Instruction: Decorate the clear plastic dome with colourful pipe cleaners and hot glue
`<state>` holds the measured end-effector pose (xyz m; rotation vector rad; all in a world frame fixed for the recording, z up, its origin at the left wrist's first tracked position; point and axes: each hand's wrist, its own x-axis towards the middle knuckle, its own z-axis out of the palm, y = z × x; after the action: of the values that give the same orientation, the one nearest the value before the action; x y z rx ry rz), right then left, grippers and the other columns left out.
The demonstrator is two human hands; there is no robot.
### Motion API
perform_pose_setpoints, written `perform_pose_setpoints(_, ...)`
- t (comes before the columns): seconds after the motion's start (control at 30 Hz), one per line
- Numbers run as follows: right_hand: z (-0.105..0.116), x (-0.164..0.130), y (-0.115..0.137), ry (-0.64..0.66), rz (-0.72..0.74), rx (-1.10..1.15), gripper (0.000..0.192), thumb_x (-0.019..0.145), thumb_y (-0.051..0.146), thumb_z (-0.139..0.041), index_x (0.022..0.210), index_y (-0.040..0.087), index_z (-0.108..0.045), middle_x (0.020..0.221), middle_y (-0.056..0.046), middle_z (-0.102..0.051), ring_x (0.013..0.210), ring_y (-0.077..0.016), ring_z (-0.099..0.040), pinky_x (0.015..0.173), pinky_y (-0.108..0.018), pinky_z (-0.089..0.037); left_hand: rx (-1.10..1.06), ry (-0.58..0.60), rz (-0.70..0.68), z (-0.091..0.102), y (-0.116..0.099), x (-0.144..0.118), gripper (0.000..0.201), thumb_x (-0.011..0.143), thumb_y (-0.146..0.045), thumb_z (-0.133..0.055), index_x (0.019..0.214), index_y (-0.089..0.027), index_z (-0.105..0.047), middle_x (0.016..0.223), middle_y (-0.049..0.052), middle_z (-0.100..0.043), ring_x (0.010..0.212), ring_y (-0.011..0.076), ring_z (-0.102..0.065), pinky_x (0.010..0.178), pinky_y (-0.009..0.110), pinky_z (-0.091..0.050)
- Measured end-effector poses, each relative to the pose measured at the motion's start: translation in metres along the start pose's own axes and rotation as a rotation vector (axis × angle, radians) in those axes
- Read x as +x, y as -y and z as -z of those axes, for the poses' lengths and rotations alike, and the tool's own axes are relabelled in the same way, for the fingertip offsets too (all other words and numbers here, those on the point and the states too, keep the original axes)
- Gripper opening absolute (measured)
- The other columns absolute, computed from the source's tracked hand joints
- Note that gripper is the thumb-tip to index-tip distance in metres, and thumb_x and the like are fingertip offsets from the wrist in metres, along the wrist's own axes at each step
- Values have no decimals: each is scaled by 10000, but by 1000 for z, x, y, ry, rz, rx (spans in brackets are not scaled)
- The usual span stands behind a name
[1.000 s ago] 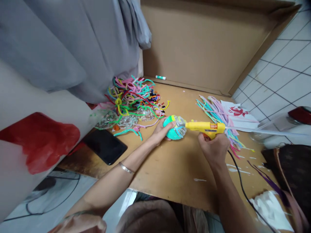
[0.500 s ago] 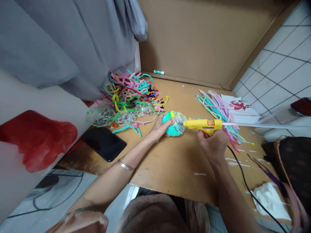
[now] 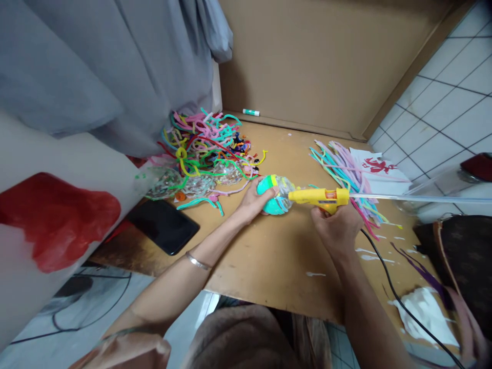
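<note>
My left hand (image 3: 257, 199) is closed around a rounded object (image 3: 275, 205), turquoise with a yellow band and a clear, plastic-looking side. Its exact kind I cannot make out. In my right hand (image 3: 338, 223) is a yellow hot glue gun (image 3: 317, 196), its nozzle pointing left at the clear side of the object. Whether the tip touches the surface is hard to see. A long clear glue stick (image 3: 415, 197) juts from the gun's back, and a black cord (image 3: 388, 289) runs down from behind my right hand.
Tangled colourful pipe cleaners (image 3: 207, 136) lie at the back left, with clear plastic pieces (image 3: 200, 184) before them. A black phone (image 3: 165, 225) rests at left. More pipe cleaners (image 3: 342, 164) are at right, near a dark bag (image 3: 461, 256) and crumpled white tissue (image 3: 426, 315). Cardboard (image 3: 307, 66) stands behind.
The glue gun has shifted very slightly left against the rounded object. Both hands keep their grip, and the view has moved a little.
</note>
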<state>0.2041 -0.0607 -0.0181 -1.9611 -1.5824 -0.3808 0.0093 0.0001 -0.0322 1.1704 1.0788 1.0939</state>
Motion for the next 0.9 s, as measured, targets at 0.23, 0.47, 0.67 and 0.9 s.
perform_pose_setpoints(0.23, -3, 0, -2, -18, -9, -13, 229, 735, 344, -508, 842, 161, -594, 644, -69, -524, 669, -269, -553, 619, -355, -417, 13, 11, 20, 0, 1, 0, 679, 717, -527, -675, 1278, -201, -475, 1065, 93, -637, 733, 173, -626, 482, 219, -493)
perform_pose_setpoints(0.47, -2, 0, -2, -2, -19, -22, 229, 734, 353, -498, 795, 155, -596, 622, -65, -507, 641, -257, -544, 609, -352, -415, 9, 13, 25, -2, -4, -3, 639, 716, -525, -675, 1238, -203, -495, 1029, 90, -633, 719, 172, -620, 458, 209, -484)
perform_pose_setpoints(0.67, -1, 1, -4, -8, -19, -38, 237, 747, 358, -488, 789, 155, -603, 603, -52, -481, 612, -244, -519, 594, -349, -404, -2, 5, 30, -4, -7, -4, 617, 710, -515, -692, 1211, -196, -520, 1005, 83, -636, 698, 159, -605, 482, 220, -492)
perform_pose_setpoints(0.9, -2, 0, -4, -88, 25, -19, 205, 748, 338, -506, 784, 157, -598, 584, -35, -469, 576, -219, -487, 564, -327, -366, 3, 9, 16, -3, -6, -5, 605, 719, -508, -678, 1208, -195, -507, 1030, 82, -628, 731, 162, -610, 498, 215, -490)
